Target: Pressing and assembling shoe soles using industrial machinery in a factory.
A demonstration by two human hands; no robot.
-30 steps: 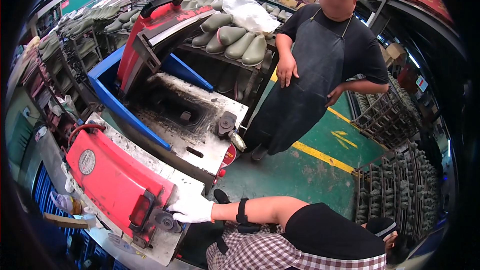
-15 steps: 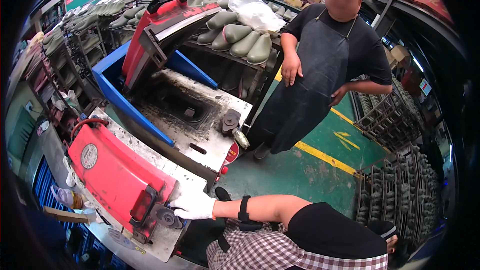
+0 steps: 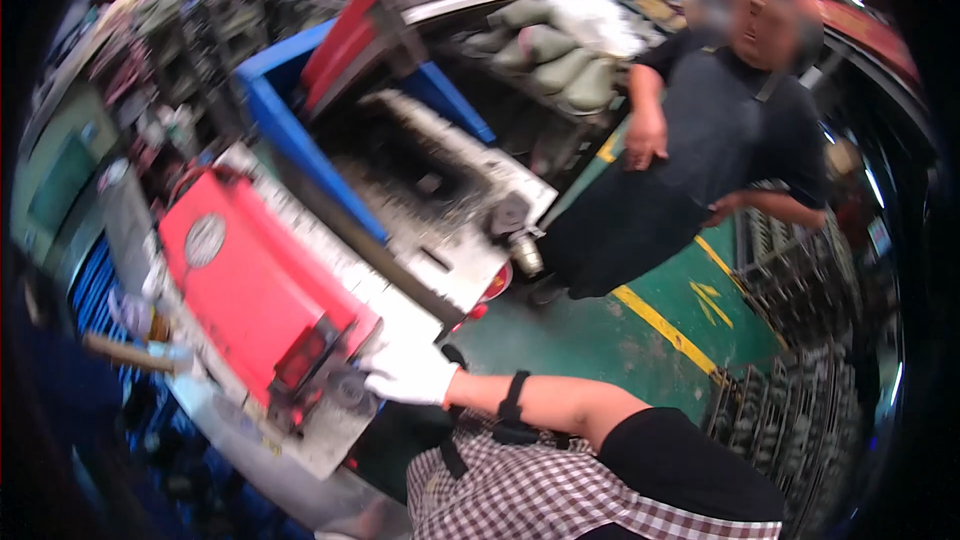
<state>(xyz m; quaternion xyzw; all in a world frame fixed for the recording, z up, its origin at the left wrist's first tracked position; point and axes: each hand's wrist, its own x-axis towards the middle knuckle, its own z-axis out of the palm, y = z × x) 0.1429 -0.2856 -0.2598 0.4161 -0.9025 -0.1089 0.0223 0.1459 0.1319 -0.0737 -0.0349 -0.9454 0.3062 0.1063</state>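
My right hand (image 3: 408, 372), in a white glove, reaches in from the right. Its blurred fingers look stretched out, resting at the dark round knob (image 3: 350, 390) on the front corner of a machine. That machine has a lowered red lid (image 3: 255, 275) with a round pale badge and a black handle (image 3: 302, 355). At the bottom edge a small blurred part of my left arm (image 3: 368, 518) shows; its fingers cannot be made out. Beyond stands a second machine whose red lid (image 3: 350, 35) is raised over a sooty dark recess (image 3: 415, 175).
A blue frame (image 3: 310, 155) surrounds the raised lid. Grey-green boots or shoe forms (image 3: 560, 70) lie on a rack behind. A person in a dark apron (image 3: 650, 175) stands across, hands apart from mine. Loaded metal racks (image 3: 790, 430) stand at the right. A wooden-handled tool (image 3: 130, 352) lies at the left.
The whole view has shifted and blurred, with the machines now further right. My right hand stays by the knob. Part of my left arm has come into the bottom edge.
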